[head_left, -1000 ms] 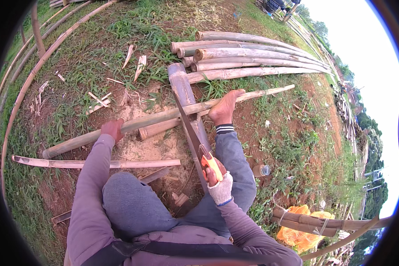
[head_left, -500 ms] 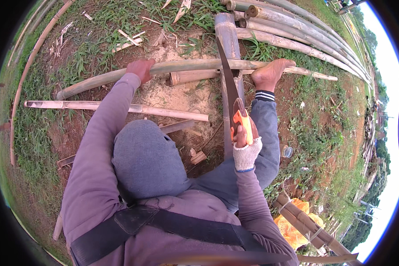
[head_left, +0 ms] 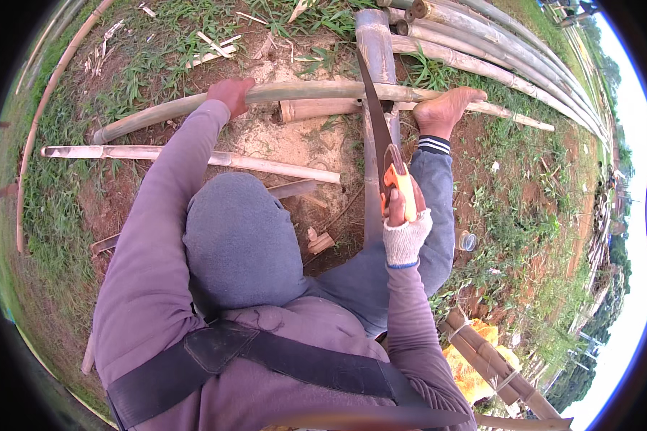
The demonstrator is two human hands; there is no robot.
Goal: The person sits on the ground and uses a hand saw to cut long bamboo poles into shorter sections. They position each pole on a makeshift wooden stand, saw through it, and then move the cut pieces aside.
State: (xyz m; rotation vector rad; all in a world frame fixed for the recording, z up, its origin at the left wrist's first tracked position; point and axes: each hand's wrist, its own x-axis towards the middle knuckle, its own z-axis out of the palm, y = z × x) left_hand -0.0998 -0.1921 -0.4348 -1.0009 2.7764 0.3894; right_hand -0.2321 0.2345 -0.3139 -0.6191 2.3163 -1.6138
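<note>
My left hand [head_left: 229,97] is closed around a long bamboo pole [head_left: 305,90] that lies across a thicker upright-lying bamboo log [head_left: 376,54]. In my right hand [head_left: 405,224], which wears a fingerless white knit glove, is a handsaw [head_left: 378,126] with an orange and brown handle. The saw's dark blade runs away from me and crosses the pole beside the log. To the right of the blade, my bare foot [head_left: 446,111] rests on the pole. A shorter bamboo piece [head_left: 316,109] lies just under the pole.
Several bamboo poles [head_left: 482,47] are piled at the far right. A split bamboo length [head_left: 266,167] lies nearer me over sawdust [head_left: 273,140]. A clear jar [head_left: 466,241] stands right of my leg. Tied bamboo pieces [head_left: 499,363] and an orange net bag [head_left: 474,373] are at lower right.
The view has shifted slightly. My right hand and the saw have moved a little forward, away from me. My left hand keeps its grip on the bamboo pole.
</note>
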